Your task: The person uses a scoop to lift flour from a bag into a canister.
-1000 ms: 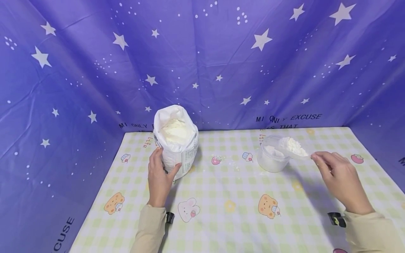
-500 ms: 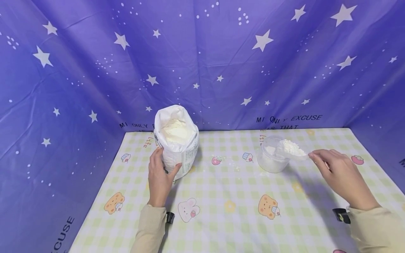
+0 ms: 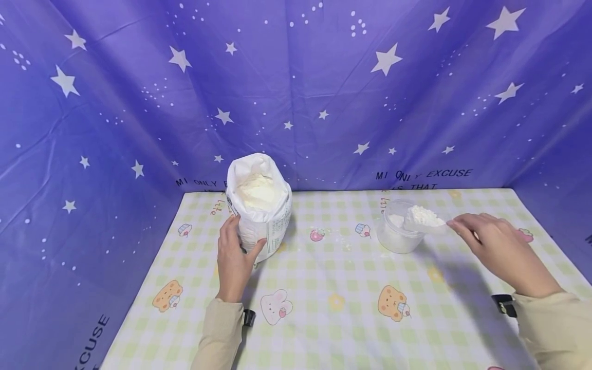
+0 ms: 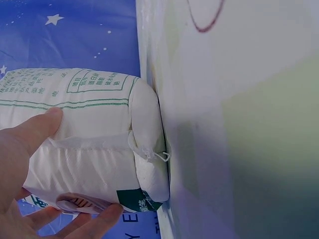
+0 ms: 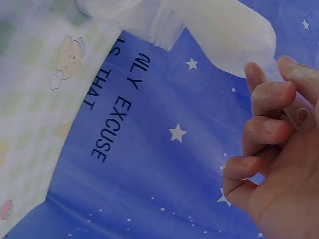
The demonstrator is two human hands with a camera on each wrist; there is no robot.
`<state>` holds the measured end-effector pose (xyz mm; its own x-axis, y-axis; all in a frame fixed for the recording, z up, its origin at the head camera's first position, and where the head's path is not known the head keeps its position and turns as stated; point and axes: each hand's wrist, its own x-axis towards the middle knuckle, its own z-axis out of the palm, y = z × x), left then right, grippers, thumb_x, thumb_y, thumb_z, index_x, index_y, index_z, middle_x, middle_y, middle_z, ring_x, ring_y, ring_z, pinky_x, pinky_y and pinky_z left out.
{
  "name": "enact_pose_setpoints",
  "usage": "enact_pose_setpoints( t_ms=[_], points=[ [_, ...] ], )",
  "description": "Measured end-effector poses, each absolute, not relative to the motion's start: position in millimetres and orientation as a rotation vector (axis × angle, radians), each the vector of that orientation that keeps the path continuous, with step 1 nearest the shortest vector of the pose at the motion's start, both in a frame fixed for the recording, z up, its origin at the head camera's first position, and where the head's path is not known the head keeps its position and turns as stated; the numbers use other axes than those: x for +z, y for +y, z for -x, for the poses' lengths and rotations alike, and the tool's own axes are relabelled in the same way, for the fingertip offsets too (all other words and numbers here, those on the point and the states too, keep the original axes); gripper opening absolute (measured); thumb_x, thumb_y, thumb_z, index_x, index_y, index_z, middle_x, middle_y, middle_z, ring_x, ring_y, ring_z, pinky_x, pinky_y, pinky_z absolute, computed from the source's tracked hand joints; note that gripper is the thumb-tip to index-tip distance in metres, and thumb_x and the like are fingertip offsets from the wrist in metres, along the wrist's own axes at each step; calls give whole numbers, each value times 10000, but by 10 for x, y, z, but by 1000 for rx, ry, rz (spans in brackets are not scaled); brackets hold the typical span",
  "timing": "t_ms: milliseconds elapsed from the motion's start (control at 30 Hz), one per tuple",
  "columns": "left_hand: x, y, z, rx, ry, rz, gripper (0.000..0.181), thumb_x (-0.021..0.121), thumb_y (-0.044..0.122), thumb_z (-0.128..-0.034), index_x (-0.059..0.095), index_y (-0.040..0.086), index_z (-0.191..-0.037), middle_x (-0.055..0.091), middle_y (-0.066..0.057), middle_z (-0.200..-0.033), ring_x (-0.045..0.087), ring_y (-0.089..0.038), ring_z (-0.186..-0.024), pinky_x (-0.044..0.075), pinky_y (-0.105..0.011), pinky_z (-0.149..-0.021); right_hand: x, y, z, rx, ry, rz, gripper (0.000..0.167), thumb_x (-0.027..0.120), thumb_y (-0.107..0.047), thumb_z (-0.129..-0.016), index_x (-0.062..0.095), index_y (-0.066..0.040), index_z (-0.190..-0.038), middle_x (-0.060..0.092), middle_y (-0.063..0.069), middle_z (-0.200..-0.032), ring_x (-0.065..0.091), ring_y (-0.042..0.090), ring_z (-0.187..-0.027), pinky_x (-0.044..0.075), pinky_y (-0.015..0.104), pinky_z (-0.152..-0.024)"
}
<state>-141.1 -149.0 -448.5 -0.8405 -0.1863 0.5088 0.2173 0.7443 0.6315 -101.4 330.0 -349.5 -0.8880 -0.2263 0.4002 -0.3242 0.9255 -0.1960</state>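
Note:
A white cloth flour bag (image 3: 268, 228), open at the top and full of pale powder, stands upright at the left back of the table. My left hand (image 3: 233, 264) holds its lower side; in the left wrist view the thumb lies across one face and the fingers (image 4: 102, 224) reach round the other. At the right, my right hand (image 3: 504, 249) pinches the handle of a clear plastic scoop (image 3: 427, 228) heaped with white powder. The scoop's front end is over a clear round tub (image 3: 400, 242) that has white powder inside. In the right wrist view the scoop (image 5: 234, 37) tilts slightly beside the tub (image 5: 144, 22).
A checked tablecloth (image 3: 324, 277) with cartoon prints covers the table. Traces of spilled powder (image 3: 344, 244) lie between bag and tub. A blue-purple star-printed curtain (image 3: 296, 92) closes off the back and both sides.
My right hand has moved a little left, bringing the heaped scoop farther over the tub. The left hand and the flour bag have stayed in place.

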Motion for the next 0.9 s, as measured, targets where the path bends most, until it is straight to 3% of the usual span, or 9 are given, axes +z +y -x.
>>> enact_pose_setpoints(
  t_ms=[100,267,700,900],
  points=[
    [-4491,-1490,1409,-956,-2383,24,843,872,282,-758,421,61,-1436,412,-168,-1476,441,-388,-1317,410,-545,-1060,-3464,3294,1028,343,-2735,-396,248,582,-212,-1003,710,-2,-1042,713,176,-893,668,405,-807,480,493,-559],
    [-4500,-1495,1412,-959,-2387,20,830,863,286,-772,421,71,-1440,415,-162,-1477,442,-386,-1316,415,-543,-1057,-3436,3298,1061,336,-2748,-435,231,598,-199,-993,714,-4,-1035,715,165,-898,666,407,-829,478,562,-733],
    [-4496,-1499,1413,-966,-2396,12,828,852,304,-784,412,80,-1449,409,-158,-1484,441,-381,-1322,418,-548,-1059,-3346,3282,1135,244,-2799,-482,215,599,-183,-990,725,-10,-1006,713,107,-865,645,260,-739,495,494,-673],
    [-4490,-1495,1415,-960,-2388,16,849,864,297,-767,413,65,-1449,411,-164,-1480,443,-383,-1319,417,-548,-1058,-3321,3266,1166,211,-2848,-467,218,577,-200,-1005,719,-44,-953,607,-21,-734,499,142,-652,434,388,-606]
  ],
)
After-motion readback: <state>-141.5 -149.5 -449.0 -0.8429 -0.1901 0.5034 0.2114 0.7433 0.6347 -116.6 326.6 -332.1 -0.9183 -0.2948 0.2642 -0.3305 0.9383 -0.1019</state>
